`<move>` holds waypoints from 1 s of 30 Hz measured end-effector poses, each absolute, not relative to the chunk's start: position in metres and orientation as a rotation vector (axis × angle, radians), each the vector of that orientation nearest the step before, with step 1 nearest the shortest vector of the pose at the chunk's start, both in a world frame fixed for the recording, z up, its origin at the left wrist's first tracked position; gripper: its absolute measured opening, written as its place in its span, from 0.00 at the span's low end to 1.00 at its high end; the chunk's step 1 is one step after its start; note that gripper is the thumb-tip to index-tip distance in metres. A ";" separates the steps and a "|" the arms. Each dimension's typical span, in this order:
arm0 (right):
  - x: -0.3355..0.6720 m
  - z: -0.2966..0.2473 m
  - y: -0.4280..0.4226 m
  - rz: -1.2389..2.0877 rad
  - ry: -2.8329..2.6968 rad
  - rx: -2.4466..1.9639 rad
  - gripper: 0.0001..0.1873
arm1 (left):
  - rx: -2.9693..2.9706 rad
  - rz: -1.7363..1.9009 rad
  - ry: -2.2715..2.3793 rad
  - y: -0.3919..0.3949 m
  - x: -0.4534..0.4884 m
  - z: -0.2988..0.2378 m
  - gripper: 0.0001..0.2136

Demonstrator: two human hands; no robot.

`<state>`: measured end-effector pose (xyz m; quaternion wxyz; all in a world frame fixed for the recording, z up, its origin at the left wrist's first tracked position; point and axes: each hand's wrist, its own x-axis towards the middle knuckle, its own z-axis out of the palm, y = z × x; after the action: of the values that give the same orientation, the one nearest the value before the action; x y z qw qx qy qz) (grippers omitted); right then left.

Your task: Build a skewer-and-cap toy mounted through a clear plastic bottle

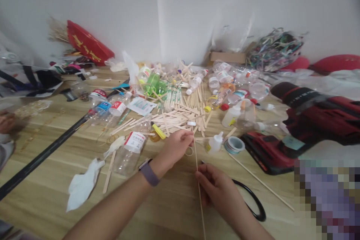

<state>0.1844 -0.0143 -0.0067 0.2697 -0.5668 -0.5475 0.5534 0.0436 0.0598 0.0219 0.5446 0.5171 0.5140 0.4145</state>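
Note:
A long thin wooden skewer [198, 183] runs from the stick pile toward me over the wooden table [50, 180]. My left hand [177, 147], with a purple band on the wrist, pinches the skewer near its far end. My right hand [216, 185] is closed on the same skewer lower down. A rubber band [189, 152] lies by the left fingers. A small white glue bottle [215, 143] and a roll of tape [234, 144] stand just beyond the hands.
A heap of flat wooden sticks [180, 114] and clear plastic bottles [132, 150] covers the table's middle. A red and black power tool [315, 116] lies at right, a crumpled tissue [83, 185] and black rod [42, 155] at left. Another person's hand [6, 122] shows at far left.

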 end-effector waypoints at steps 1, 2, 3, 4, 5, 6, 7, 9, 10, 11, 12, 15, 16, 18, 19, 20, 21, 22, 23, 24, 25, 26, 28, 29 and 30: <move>0.184 -0.006 -0.015 1.517 -1.470 -1.539 0.16 | 1.262 0.962 1.226 0.055 0.043 0.022 0.10; 0.184 -0.004 -0.015 1.529 -1.480 -1.548 0.15 | 1.294 0.941 1.230 0.051 0.043 0.021 0.11; 0.185 -0.001 -0.016 1.512 -1.513 -1.559 0.15 | 1.322 0.928 1.237 0.048 0.042 0.020 0.11; 0.187 0.001 -0.017 1.448 -1.569 -1.576 0.15 | 1.343 0.919 1.244 0.044 0.041 0.020 0.11; 0.190 0.005 -0.018 1.345 -1.641 -1.598 0.14 | 1.364 0.914 1.255 0.042 0.040 0.019 0.11; 0.194 0.008 -0.019 1.213 -1.717 -1.623 0.13 | 1.388 0.905 1.269 0.039 0.039 0.019 0.11; 0.200 0.011 -0.019 1.065 -1.787 -1.653 0.13 | 1.414 0.889 1.282 0.037 0.038 0.018 0.11; 0.216 0.015 -0.017 0.840 -1.884 -1.721 0.14 | 1.471 0.840 1.302 0.032 0.034 0.018 0.11; 0.225 0.016 -0.015 0.760 -1.909 -1.777 0.15 | 1.495 0.820 1.310 0.030 0.032 0.018 0.11; 0.234 0.016 -0.013 0.676 -1.930 -1.823 0.16 | 1.513 0.810 1.321 0.027 0.030 0.018 0.11; 0.243 0.015 -0.009 0.573 -1.931 -1.856 0.16 | 1.525 0.811 1.335 0.025 0.029 0.019 0.11; 0.259 0.010 0.003 0.289 -2.019 -1.860 0.15 | 1.567 0.834 1.376 0.018 0.028 0.020 0.10; 0.260 0.009 0.007 0.237 -2.031 -1.838 0.16 | 1.586 0.847 1.378 0.017 0.028 0.021 0.09; 0.256 0.009 0.015 0.198 -2.012 -1.794 0.21 | 1.625 0.882 1.372 0.015 0.029 0.019 0.09; 0.253 0.009 0.019 0.208 -1.993 -1.768 0.24 | 1.643 0.907 1.366 0.014 0.029 0.018 0.08; 0.248 0.010 0.024 0.229 -1.974 -1.742 0.27 | 1.655 0.935 1.364 0.014 0.029 0.017 0.08; 0.244 0.012 0.028 0.254 -1.956 -1.718 0.28 | 1.663 0.963 1.362 0.014 0.028 0.015 0.08; 0.239 0.013 0.033 0.283 -1.955 -1.688 0.26 | 1.672 0.989 1.364 0.013 0.027 0.013 0.08; 0.236 0.015 0.037 0.305 -1.961 -1.664 0.22 | 1.685 1.007 1.367 0.013 0.026 0.010 0.08; 0.234 0.017 0.041 0.317 -1.972 -1.650 0.15 | 1.707 1.013 1.371 0.013 0.025 0.008 0.08; 0.233 0.019 0.045 0.324 -1.985 -1.641 0.11 | 1.738 1.010 1.380 0.013 0.024 0.006 0.08; 0.234 0.022 0.049 0.322 -1.991 -1.641 0.10 | 1.774 0.998 1.392 0.013 0.023 0.005 0.09; 0.238 0.030 0.058 0.293 -1.978 -1.658 0.12 | 1.853 0.964 1.415 0.012 0.022 0.002 0.10; 0.241 0.034 0.063 0.261 -1.953 -1.677 0.13 | 1.888 0.949 1.423 0.012 0.021 0.000 0.10; 0.243 0.039 0.069 0.221 -1.925 -1.702 0.14 | 1.918 0.937 1.426 0.012 0.021 -0.001 0.10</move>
<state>0.2434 0.0687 0.0387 0.2777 -0.6339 -0.7171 0.0822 0.0212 0.0120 -0.0008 0.2833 0.7165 0.5329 0.3499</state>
